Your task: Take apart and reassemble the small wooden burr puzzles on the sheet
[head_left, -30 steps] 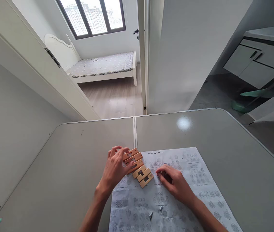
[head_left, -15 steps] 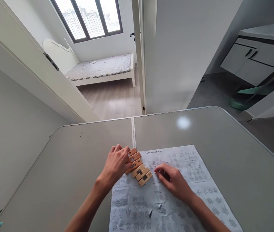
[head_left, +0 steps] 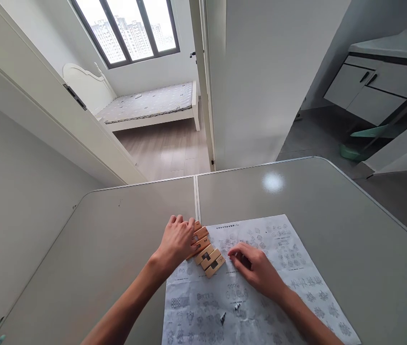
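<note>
A row of notched wooden puzzle pieces point(head_left: 209, 257) lies on the upper left of the printed sheet. The near ones are pale, while the far ones are redder brown and carry small dark marks. Curled over the far left end of the row is my left hand point(head_left: 179, 237), its thumb and fingers on the redder wooden pieces and partly covering them. My right hand point(head_left: 257, 267) rests on the sheet just right of the row, apart from the pieces. Its fingers are bent in towards the thumb, with nothing visible in them.
Under the pieces is a large creased paper sheet point(head_left: 254, 318) with printed diagrams and two small torn spots. It lies on a grey table point(head_left: 124, 220) with a pale seam point(head_left: 197, 196). Beyond stand a wall, a doorway, a bed point(head_left: 153, 103) and a cabinet point(head_left: 376, 88).
My left hand has shifted slightly to the right and covers more of the far pieces. The right hand has hardly moved. The view has tilted a little.
</note>
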Demonstrator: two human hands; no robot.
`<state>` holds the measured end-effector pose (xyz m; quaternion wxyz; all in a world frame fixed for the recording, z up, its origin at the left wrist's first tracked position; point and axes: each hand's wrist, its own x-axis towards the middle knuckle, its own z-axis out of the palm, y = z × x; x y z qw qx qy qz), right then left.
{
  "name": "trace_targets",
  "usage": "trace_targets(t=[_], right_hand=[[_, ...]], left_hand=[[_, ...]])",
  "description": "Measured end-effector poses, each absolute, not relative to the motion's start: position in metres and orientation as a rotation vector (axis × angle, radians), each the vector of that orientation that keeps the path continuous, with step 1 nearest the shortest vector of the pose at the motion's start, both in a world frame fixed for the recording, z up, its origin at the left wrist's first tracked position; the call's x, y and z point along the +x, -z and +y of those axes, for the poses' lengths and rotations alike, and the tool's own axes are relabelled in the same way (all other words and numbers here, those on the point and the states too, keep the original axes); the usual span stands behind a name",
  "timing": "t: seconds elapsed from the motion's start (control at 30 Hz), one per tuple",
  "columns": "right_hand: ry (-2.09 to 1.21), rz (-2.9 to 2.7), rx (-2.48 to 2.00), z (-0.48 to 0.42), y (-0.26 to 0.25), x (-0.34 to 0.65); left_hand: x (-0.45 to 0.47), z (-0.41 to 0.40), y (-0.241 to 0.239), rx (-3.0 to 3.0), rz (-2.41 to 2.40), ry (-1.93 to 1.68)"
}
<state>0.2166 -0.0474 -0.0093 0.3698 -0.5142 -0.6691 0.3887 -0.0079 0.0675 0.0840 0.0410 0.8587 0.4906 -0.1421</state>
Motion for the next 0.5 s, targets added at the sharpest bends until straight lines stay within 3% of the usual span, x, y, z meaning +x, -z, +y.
trace_targets(t=[0.5], right_hand=[[-0.993,-1.716,-1.316,-0.046,0.01,0.216]], left_hand=[[0.006,0.066,-0.091,2.616,1.527,0.659]])
